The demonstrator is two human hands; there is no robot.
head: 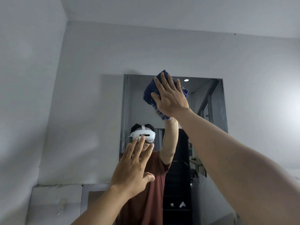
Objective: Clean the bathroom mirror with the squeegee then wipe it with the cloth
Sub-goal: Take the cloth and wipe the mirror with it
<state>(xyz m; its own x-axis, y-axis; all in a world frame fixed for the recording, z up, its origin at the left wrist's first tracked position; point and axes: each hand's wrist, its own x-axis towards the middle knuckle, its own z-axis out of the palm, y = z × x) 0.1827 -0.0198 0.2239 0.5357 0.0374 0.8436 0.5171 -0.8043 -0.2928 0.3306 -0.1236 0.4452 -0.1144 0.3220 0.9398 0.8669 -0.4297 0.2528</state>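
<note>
Mirror wiped high with blue cloth

Mirror [209, 101] hung on the far grey wall [90, 65], a tall rectangle with no visible frame. The right hand [170, 96] was pressed flat against its upper part, fingers spread, pinning a crumpled dark blue cloth [151, 91] to the glass near the top edge. The cloth bulged out to the left of and above the palm, and a striped corner hung below the heel of the hand. The left hand [133, 168] was open and held nothing, fingers splayed and pointing up in front of the lower left part of the mirror; whether it touched the glass could not be told. The reflection showed a person in a white headset [143, 134] and a dark red shirt [152, 184], one arm raised to the cloth.
</note>
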